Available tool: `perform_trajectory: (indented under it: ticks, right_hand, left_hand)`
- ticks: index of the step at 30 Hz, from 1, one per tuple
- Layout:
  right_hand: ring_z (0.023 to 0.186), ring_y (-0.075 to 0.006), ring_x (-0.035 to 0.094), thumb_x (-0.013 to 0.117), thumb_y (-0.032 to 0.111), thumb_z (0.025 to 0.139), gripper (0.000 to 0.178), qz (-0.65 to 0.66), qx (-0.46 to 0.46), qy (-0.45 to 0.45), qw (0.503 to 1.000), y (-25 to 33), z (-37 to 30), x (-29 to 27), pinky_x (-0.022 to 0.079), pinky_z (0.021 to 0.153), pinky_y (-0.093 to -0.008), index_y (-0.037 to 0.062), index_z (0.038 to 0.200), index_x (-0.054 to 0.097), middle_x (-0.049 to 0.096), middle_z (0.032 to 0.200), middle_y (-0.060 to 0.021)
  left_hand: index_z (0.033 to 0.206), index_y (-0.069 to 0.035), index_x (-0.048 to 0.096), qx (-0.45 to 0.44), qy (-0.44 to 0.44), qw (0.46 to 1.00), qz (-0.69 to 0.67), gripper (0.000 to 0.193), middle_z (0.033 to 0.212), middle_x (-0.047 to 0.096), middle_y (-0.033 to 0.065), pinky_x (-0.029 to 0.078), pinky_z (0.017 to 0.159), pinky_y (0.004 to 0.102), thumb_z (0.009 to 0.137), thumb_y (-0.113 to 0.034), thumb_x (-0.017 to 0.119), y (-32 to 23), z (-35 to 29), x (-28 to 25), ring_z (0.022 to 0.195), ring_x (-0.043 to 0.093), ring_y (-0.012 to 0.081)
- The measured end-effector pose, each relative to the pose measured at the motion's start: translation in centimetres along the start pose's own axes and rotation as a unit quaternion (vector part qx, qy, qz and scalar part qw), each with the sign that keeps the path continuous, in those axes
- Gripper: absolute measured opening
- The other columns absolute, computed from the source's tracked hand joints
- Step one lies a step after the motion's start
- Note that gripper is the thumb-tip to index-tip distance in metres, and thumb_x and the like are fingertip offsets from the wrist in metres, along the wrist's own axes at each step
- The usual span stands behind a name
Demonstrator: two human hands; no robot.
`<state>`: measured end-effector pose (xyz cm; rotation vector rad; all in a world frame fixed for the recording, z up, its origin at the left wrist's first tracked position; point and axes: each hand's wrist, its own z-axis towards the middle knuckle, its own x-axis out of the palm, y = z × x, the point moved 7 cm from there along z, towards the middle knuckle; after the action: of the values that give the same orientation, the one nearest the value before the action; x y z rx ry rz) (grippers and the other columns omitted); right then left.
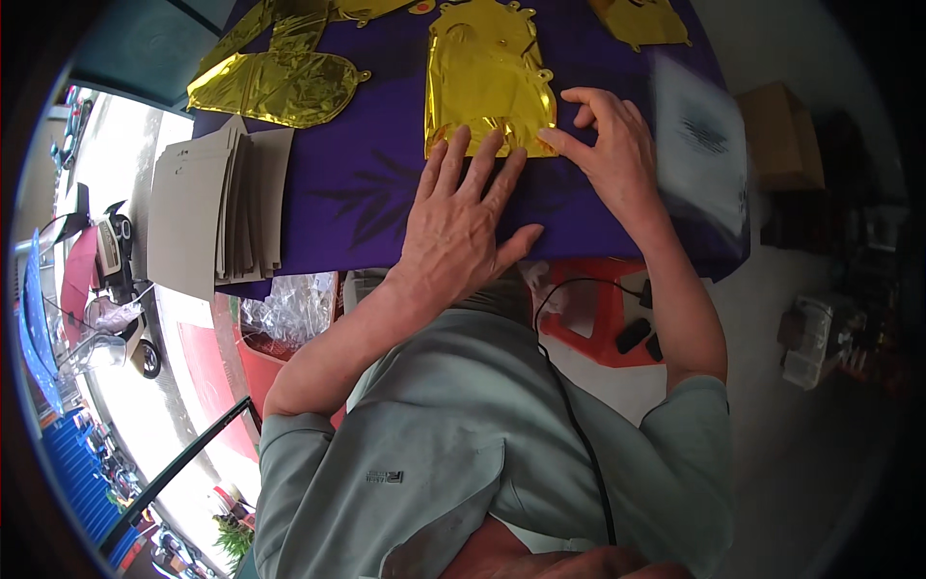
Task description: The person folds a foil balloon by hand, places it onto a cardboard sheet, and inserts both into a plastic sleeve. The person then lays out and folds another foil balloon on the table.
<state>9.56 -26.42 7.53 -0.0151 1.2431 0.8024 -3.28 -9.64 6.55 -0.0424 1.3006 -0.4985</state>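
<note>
A flat, uninflated gold foil balloon (487, 82) with small ring tabs lies folded on the purple tablecloth (338, 193) in front of me. My left hand (458, 212) is open, palm down, its spread fingertips resting on the balloon's near edge. At the near right corner, my right hand (612, 145) touches the foil with its thumb; the other fingers are bent and apart, with nothing seen between them. More gold foil balloons lie at the far left, among them a rounded one (280, 89), and another balloon (641, 19) at the far right.
Grey cardboard sheets (198, 207) are stacked at the left table edge. Clear plastic bags (699, 140) lie at the right, with a cardboard box (781, 135) beyond. Below the table are a red bin (270, 367) of clear plastic, a red stool (598, 343) and a black cable (569, 405).
</note>
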Motion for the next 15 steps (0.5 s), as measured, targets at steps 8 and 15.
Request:
perform_trajectory:
  ticks: [8,15]
  right_hand:
    - [0.084,-0.0208,0.061,0.086,0.026,0.097,0.019,0.011,-0.034,-0.024,0.999,0.69,-0.26,-0.25,0.05,0.082,-0.039,0.0092,0.093,0.077,0.07,0.087,0.0003]
    - [0.09,-0.0214,0.062,0.086,0.022,0.096,0.016,0.061,-0.05,0.005,0.997,0.67,-0.76,0.01,0.049,0.089,-0.0382,0.0088,0.093,0.078,0.071,0.091,0.0005]
  left_hand:
    - [0.164,-0.008,0.054,-0.003,0.005,1.0,0.008,0.08,0.169,0.047,0.0194,0.026,0.136,0.0577,0.102,-0.057,0.068,0.03,-0.07,0.13,0.16,0.038,0.0472]
    - [0.166,-0.012,0.052,-0.009,0.009,0.999,0.039,0.082,0.169,0.047,0.0171,0.024,0.134,0.0635,0.102,-0.06,0.069,-0.05,-0.19,0.03,0.16,0.038,0.0443]
